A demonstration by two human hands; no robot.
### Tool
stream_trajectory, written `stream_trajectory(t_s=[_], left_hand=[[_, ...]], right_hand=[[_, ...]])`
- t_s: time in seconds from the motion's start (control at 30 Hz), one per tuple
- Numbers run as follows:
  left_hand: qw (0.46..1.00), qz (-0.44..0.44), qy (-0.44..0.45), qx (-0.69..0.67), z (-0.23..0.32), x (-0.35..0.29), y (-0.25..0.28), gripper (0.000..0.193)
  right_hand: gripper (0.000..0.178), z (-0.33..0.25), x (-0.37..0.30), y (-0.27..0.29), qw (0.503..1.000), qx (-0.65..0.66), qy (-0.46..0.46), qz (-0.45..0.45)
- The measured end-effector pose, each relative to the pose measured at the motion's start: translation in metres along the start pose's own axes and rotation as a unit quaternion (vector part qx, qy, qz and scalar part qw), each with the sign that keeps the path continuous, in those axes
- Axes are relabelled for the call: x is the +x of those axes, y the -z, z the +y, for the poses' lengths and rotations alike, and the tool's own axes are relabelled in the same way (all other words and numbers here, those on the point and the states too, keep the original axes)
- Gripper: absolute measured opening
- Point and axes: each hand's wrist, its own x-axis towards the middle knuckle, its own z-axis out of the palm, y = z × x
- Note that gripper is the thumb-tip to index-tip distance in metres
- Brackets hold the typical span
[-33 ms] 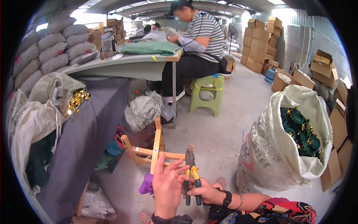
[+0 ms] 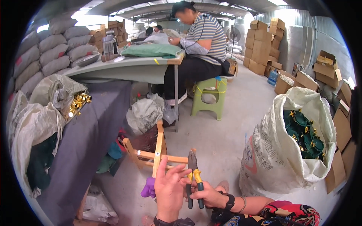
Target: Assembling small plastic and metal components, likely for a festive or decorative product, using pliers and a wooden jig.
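Note:
A pair of pliers (image 2: pixel 192 162) points upward in front of me, with dark jaws and yellow and dark-green handles. My right hand (image 2: pixel 206 194) is closed round its handles. My left hand (image 2: pixel 168 188) is raised just left of the tool, palm facing me, index finger straight and the others loosely bent and apart. Its fingertips come close to the pliers; whether they touch I cannot tell. Beside the left hand is a bunched purple cloth (image 2: pixel 148 188). Behind both hands stands a wooden frame (image 2: pixel 159 145) with crossed bars.
On the right, a big white woven sack (image 2: pixel 264 158) holds dark-green pieces with gold clips (image 2: pixel 307 132). Gold parts (image 2: pixel 79 101) lie on a dark cloth-covered surface (image 2: pixel 94 124) at left. Ahead, a person (image 2: pixel 205 37) sits on a green stool (image 2: pixel 209 98) at a table (image 2: pixel 151 60).

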Motion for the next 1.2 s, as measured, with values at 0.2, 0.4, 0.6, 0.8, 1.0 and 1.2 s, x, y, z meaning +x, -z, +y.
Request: stream_trajectory(t_s=[0.2, 0.4, 0.6, 0.8, 1.0, 1.2], left_hand=[[1.0, 0.028, 0.005, -0.005, -0.003, -0.001, 0.001, 0.061], [0.999, 0.031, 0.019, 0.002, -0.004, -0.001, -0.003, 0.059], [1.0, 0.03, 0.008, 0.0, -0.007, 0.0, 0.001, 0.057], [0.999, 0.028, 0.01, 0.016, -0.007, 0.0, -0.001, 0.057], [0.999, 0.03, 0.006, 0.036, -0.008, 0.0, 0.0, 0.057], [0.998, 0.024, 0.016, 0.058, -0.009, -0.001, 0.001, 0.057]], right_hand=[[0.043, 0.009, -0.002, 0.007, 1.0, 0.021, -0.014, 0.012], [0.044, 0.008, -0.003, 0.008, 0.999, 0.029, -0.011, 0.014], [0.046, 0.006, -0.002, 0.006, 1.0, 0.019, -0.011, 0.009], [0.048, 0.008, -0.002, 0.008, 1.0, 0.02, -0.008, 0.012], [0.05, 0.004, -0.003, 0.003, 1.0, 0.015, 0.0, -0.004], [0.051, 0.005, -0.003, 0.004, 1.0, 0.009, 0.003, -0.003]])
